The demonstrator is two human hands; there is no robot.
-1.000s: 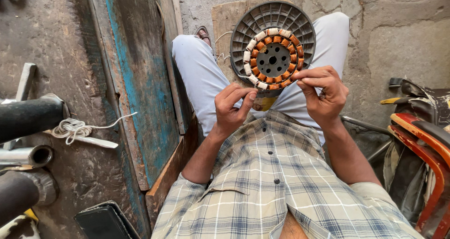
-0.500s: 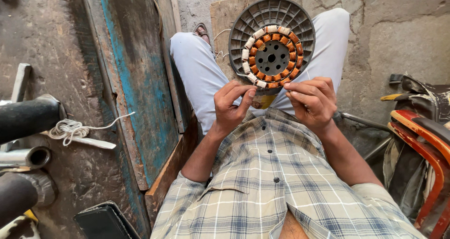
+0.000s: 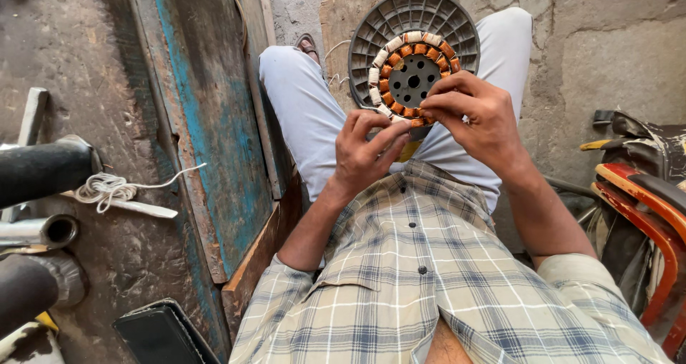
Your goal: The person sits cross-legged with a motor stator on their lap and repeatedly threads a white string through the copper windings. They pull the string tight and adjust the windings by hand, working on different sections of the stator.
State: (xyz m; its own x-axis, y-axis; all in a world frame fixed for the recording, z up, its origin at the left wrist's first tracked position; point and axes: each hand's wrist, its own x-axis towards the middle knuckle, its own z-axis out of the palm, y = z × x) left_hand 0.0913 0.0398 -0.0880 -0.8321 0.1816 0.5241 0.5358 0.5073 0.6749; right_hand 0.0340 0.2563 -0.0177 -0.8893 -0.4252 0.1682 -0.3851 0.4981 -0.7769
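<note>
Far left: black and metal pipes (image 3: 43, 228) lie on the floor, with a coil of white string (image 3: 107, 187) beside them.
Plank: a worn blue-painted wooden board (image 3: 207, 135) stands just left of your leg.
Left hand (image 3: 368, 153): your wrist is bent upward; the fingers are curled closed, pinching something too small to identify at the winding's lower edge.
Motor winding (image 3: 414, 71): it rests on your lap between your knees, a grey ribbed disc with a ring of copper coils, some wrapped in white.
Handling: likely heavy and rigid at the disc, so grip the rim; the thin wire looks fragile.
Right hand (image 3: 475, 117): it arches over the lower coils, fingertips pinched closed on the wire there.
Far right: a red metal frame (image 3: 643, 207).
</note>
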